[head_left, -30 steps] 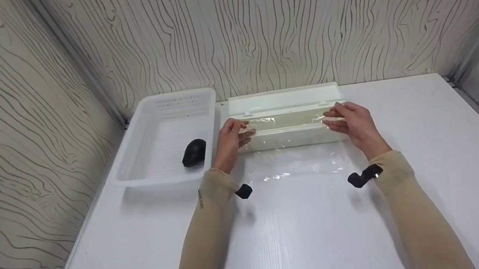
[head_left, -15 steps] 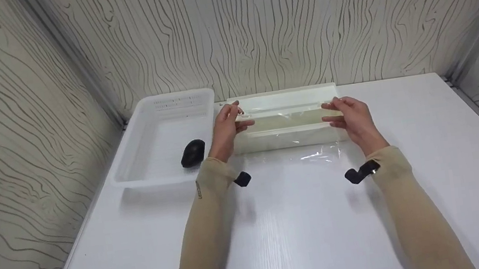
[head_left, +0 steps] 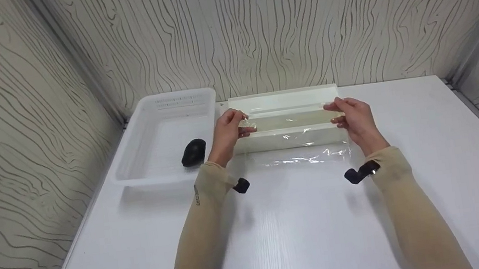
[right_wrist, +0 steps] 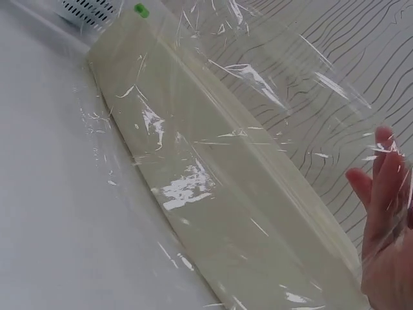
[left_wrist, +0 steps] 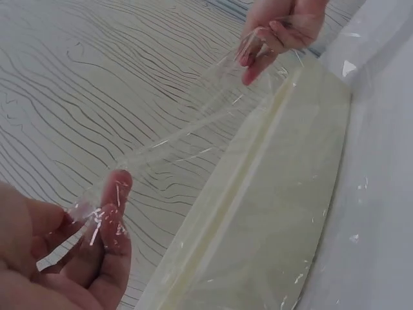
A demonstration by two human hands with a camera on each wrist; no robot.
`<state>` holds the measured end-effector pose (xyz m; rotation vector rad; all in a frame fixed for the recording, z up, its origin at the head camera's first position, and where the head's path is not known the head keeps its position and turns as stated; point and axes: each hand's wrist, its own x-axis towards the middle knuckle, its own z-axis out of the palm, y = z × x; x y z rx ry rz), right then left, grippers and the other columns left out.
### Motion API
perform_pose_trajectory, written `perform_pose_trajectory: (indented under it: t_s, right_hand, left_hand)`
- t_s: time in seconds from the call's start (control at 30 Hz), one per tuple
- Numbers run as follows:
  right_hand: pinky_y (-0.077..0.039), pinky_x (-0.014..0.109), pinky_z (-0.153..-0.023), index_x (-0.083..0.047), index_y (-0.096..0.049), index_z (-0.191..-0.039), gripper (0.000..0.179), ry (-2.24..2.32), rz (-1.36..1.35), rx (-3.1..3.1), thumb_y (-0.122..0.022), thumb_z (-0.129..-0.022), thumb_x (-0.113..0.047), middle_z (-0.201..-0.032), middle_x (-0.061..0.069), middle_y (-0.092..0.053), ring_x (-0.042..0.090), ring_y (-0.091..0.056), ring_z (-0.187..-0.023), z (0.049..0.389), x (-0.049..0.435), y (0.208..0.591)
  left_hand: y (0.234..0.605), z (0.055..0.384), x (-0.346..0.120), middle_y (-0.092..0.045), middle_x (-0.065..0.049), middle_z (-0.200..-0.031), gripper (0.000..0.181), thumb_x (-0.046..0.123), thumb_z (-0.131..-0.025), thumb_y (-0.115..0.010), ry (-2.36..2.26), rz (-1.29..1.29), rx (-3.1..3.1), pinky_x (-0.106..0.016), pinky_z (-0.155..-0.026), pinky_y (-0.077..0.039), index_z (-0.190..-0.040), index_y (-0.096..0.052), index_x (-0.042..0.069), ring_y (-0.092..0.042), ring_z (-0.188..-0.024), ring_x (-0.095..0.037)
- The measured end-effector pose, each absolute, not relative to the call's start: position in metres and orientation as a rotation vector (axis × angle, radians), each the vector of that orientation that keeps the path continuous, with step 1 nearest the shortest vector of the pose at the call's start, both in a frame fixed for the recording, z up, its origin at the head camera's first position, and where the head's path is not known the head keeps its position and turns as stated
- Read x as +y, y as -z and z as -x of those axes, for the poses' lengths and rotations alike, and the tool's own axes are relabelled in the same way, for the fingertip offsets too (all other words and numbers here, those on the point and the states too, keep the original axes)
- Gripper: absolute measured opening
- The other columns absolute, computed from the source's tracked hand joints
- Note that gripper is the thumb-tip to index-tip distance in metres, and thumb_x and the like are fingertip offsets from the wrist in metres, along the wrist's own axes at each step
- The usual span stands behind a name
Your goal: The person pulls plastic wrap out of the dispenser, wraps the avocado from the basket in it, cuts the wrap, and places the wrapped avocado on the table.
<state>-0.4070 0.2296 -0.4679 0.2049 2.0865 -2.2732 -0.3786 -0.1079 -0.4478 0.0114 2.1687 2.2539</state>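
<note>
Left hand [head_left: 226, 135] + right hand [head_left: 354, 120] each pinching clear film [head_left: 311, 158] at its far edge | film spanning left-right between them, passing in front of white box [head_left: 283, 99], neither hand sitting nearer | left wrist showing film standing off box top, head flattening that; right wrist alone showing green spot [right_wrist: 141, 10]

Glossy, wrinkled clear plastic film [head_left: 310, 159] overhangs the smooth, matt plastic box [head_left: 285, 100], with a plastic basket [head_left: 160, 179] left of it and a semi-glossy bench [head_left: 299, 233] beneath.
</note>
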Motion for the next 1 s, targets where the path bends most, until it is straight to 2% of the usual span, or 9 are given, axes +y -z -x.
perform_pose_trajectory:
  t_s: [0.07, 0.2, 0.3, 0.47, 0.5, 0.57, 0.73, 1.0]
  right_hand:
    - [-0.05, 0.017, -0.059, -0.01, -0.063, -0.116, 0.03, 2.246, -0.211, 2.108, -0.058, -0.106, -0.037, -0.094, -0.014, -0.078, 0.007, -0.063, -0.064, 0.406, 0.231, 0.467]
    - [-0.047, 0.015, -0.055, -0.009, -0.063, -0.114, 0.03, 2.194, -0.187, 2.142, -0.058, -0.106, -0.037, -0.092, -0.014, -0.078, 0.005, -0.057, -0.058, 0.405, 0.233, 0.466]
    - [-0.045, 0.014, -0.05, -0.006, -0.061, -0.113, 0.03, 2.165, -0.149, 2.152, -0.057, -0.107, -0.036, -0.09, -0.013, -0.079, 0.002, -0.054, -0.054, 0.403, 0.234, 0.466]
    - [-0.042, 0.014, -0.047, -0.006, -0.06, -0.114, 0.032, 2.059, -0.074, 2.196, -0.055, -0.108, -0.037, -0.088, -0.012, -0.079, 0.001, -0.05, -0.051, 0.397, 0.238, 0.471]
    - [-0.042, 0.014, -0.047, -0.005, -0.06, -0.114, 0.032, 2.031, -0.058, 2.211, -0.054, -0.108, -0.037, -0.087, -0.012, -0.079, 0.001, -0.049, -0.05, 0.395, 0.239, 0.472]
    - [-0.042, 0.015, -0.046, -0.005, -0.06, -0.114, 0.032, 1.969, -0.017, 2.246, -0.054, -0.109, -0.036, -0.086, -0.012, -0.078, 0.001, -0.048, -0.048, 0.391, 0.239, 0.476]
    - [-0.042, 0.016, -0.046, -0.006, -0.061, -0.112, 0.03, 1.859, 0.018, 2.252, -0.053, -0.109, -0.035, -0.086, -0.009, -0.079, 0.002, -0.047, -0.047, 0.382, 0.24, 0.486]
    - [-0.044, 0.017, -0.046, -0.004, -0.062, -0.109, 0.03, 1.74, 0.0, 2.254, -0.054, -0.109, -0.032, -0.085, -0.008, -0.078, 0.003, -0.048, -0.047, 0.373, 0.247, 0.496]
  left_hand:
    - [0.448, 0.373, -0.11, -0.065, -0.022, -0.115, 0.021, 0.021, -0.111, -0.049, -2.208, -0.029, 2.196, -0.023, -0.071, -0.06, -0.102, -0.062, 0.007, -0.076, -0.079, -0.015]
    - [0.45, 0.363, -0.116, -0.067, -0.012, -0.102, 0.022, 0.02, -0.111, -0.05, -2.126, -0.029, 2.184, -0.023, -0.068, -0.06, -0.1, -0.064, 0.006, -0.077, -0.077, -0.017]
    - [0.453, 0.355, -0.125, -0.067, -0.008, -0.099, 0.023, 0.02, -0.11, -0.05, -2.024, -0.039, 2.173, -0.024, -0.069, -0.06, -0.101, -0.065, 0.006, -0.077, -0.08, -0.023]
    - [0.459, 0.345, -0.133, -0.07, -0.009, -0.097, 0.021, 0.018, -0.109, -0.05, -1.875, -0.041, 2.193, -0.023, -0.065, -0.059, -0.103, -0.065, 0.005, -0.076, -0.076, -0.022]
    - [0.459, 0.343, -0.133, -0.07, -0.009, -0.094, 0.021, 0.017, -0.109, -0.05, -1.848, -0.037, 2.204, -0.023, -0.064, -0.059, -0.102, -0.064, 0.004, -0.075, -0.073, -0.017]
    - [0.46, 0.338, -0.13, -0.069, -0.008, -0.091, 0.02, 0.016, -0.108, -0.05, -1.788, -0.039, 2.229, -0.023, -0.062, -0.059, -0.1, -0.064, 0.004, -0.074, -0.07, -0.016]
    - [0.463, 0.327, -0.125, -0.069, -0.008, -0.084, 0.021, 0.015, -0.107, -0.049, -1.652, -0.089, 2.263, -0.025, -0.06, -0.061, -0.102, -0.064, 0.001, -0.074, -0.066, -0.017]
    - [0.481, 0.323, -0.133, -0.067, -0.01, -0.082, 0.02, 0.013, -0.106, -0.049, -1.591, -0.019, 2.278, -0.026, -0.059, -0.061, -0.105, -0.063, -0.001, -0.072, -0.063, -0.017]
